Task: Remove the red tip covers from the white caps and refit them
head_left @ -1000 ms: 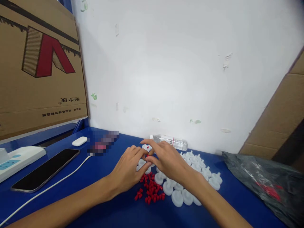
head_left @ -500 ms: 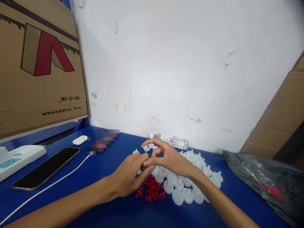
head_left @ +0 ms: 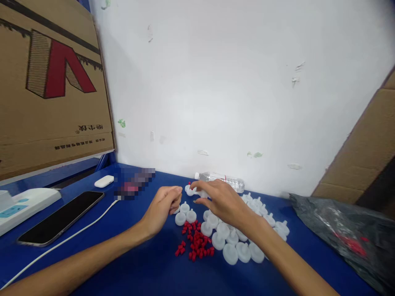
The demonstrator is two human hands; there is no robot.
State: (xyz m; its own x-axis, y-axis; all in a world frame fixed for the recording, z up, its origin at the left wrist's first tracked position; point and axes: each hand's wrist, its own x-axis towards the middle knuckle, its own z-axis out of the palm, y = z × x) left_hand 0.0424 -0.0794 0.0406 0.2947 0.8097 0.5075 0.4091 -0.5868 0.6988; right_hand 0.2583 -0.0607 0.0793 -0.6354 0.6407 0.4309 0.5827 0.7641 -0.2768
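Both of my hands hover over a blue table (head_left: 148,267). My left hand (head_left: 162,207) is curled, its fingertips pinched together on something too small to make out. My right hand (head_left: 220,201) reaches toward the back, fingers closed on a white cap (head_left: 197,191) beside others with red tips. Several white round caps (head_left: 234,246) lie in a heap under and right of my right hand. A small pile of red plugs (head_left: 196,244) lies in front of both hands.
A clear plastic bottle (head_left: 226,183) lies by the white wall. A phone (head_left: 60,218) with a white cable, a power strip (head_left: 21,203) and a small white case (head_left: 104,181) are at the left. A cardboard box (head_left: 52,82) stands behind them. A black bag (head_left: 342,238) lies right.
My hands have come apart. My right hand moved back toward the bottle with a white cap, and my left hand lifted and drew slightly left off the pile.
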